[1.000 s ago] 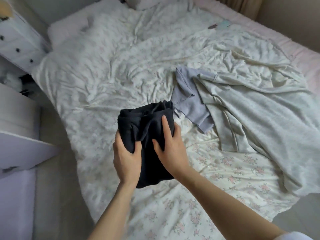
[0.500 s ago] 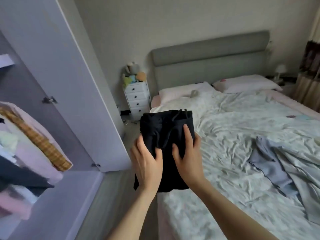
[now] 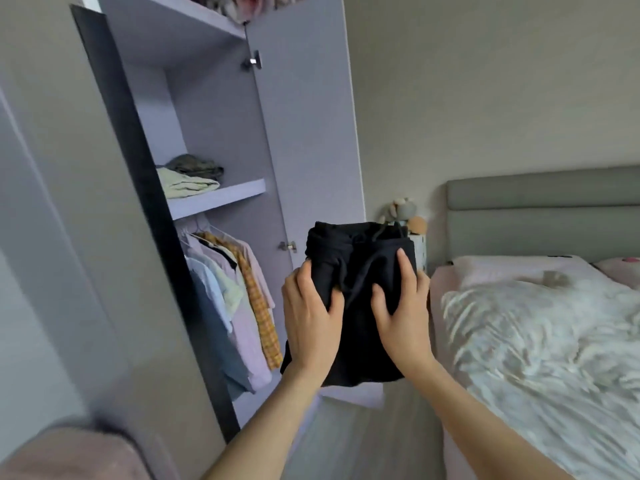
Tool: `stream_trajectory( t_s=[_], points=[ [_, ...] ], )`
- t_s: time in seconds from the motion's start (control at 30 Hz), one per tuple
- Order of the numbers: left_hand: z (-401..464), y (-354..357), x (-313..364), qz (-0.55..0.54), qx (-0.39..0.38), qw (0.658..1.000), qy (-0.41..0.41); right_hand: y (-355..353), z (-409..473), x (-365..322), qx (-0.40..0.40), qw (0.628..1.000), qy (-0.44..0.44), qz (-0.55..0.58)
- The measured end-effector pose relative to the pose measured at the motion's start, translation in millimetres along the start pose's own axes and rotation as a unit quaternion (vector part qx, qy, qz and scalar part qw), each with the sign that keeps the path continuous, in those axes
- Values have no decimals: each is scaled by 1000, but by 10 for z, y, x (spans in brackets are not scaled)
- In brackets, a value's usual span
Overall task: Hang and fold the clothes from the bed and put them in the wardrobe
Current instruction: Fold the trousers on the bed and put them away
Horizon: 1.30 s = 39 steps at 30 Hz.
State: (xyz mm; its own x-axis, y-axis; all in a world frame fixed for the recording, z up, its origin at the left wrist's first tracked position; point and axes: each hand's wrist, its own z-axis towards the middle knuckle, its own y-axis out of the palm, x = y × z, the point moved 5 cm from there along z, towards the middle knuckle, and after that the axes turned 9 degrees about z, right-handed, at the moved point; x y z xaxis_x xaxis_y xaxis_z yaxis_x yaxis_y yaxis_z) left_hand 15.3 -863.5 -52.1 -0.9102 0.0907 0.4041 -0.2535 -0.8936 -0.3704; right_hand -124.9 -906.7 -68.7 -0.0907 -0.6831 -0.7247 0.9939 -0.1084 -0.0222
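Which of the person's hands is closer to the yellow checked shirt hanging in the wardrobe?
Left. The left hand grips the folded black garment on the side facing the yellow checked shirt; the right hand is farther, towards the bed.

The wardrobe stands left, the bed right. Folded clothes lie on its shelf; shirts hang below. Both hands hold the folded garment between wardrobe and bed.

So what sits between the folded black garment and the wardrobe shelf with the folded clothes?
Head view: nothing but air and the open wardrobe door behind. The black garment, gripped by left hand and right hand, is short of the shelf.
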Motion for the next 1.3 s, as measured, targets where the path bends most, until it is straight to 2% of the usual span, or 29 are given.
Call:
stream_trajectory(
  t_s=[0.13,0.27,0.47,0.7,0.83,1.07,1.3],
  points=[
    [395,-57,-291,17,38,999,7,476,291,-4,-14,999,-5,35],
    [736,63,-578,24,65,997,-30,876,622,96,-26,998,-21,61],
    [1369,628,-891,13,151,986,-75,1373,1425,432,-49,992,-70,88],
    [2476,1702,-1174,14,157,986,-62,1859,2832,1193,-65,986,-97,118],
    [3023,1930,-1446,34,155,985,-68,2330,3403,1396,-94,979,-92,158],
    [3952,1627,-2132,83,203,975,-46,3494,4045,1276,-109,951,-133,257],
    [5074,848,-2967,150,264,953,11,5008,4593,618,-115,902,-189,372]
  ],
)
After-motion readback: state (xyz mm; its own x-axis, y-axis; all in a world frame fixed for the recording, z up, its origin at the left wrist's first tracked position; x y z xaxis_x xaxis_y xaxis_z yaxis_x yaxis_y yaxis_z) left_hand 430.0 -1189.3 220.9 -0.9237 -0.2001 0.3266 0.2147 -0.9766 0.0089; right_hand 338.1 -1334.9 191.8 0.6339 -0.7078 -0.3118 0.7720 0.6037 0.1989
